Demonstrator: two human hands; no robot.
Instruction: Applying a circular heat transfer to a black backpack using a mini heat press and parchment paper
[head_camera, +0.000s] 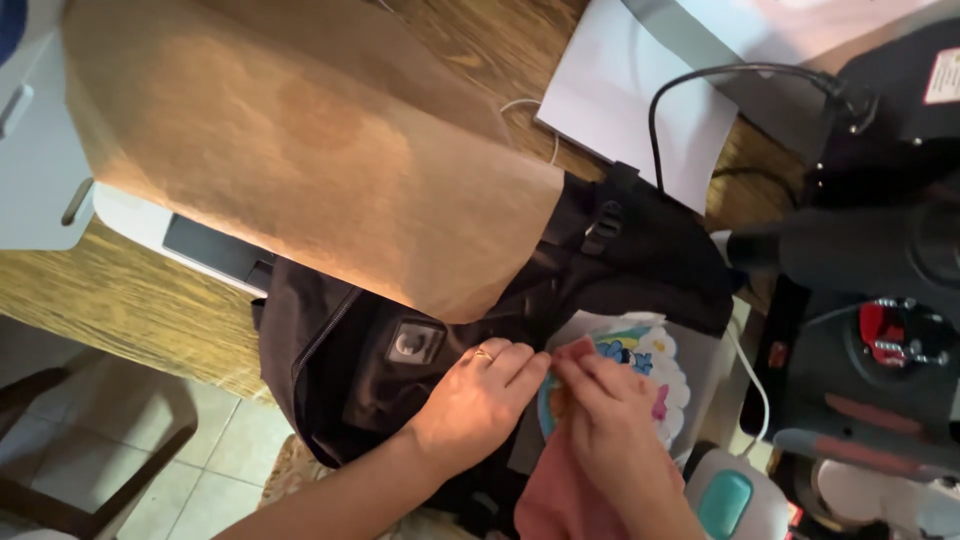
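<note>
A black backpack (400, 350) lies on a wooden table, partly under a large sheet of brown paper (300, 150). On its right part sits a colourful cartoon patch with a white scalloped edge (655, 365). My left hand (480, 400), wearing a ring, rests on the backpack with its fingertips at the patch's left edge. My right hand (610, 420) pinches a small pink piece at the same spot, fingertips meeting those of the left. A pink cloth (555, 500) hangs below my right hand.
A black heat press machine (870, 300) with a cable stands at the right. White sheets of paper (640, 90) lie at the back. A white and teal device (725, 500) sits at the bottom right. A white flat object (200, 245) lies under the brown paper. Tiled floor shows at the lower left.
</note>
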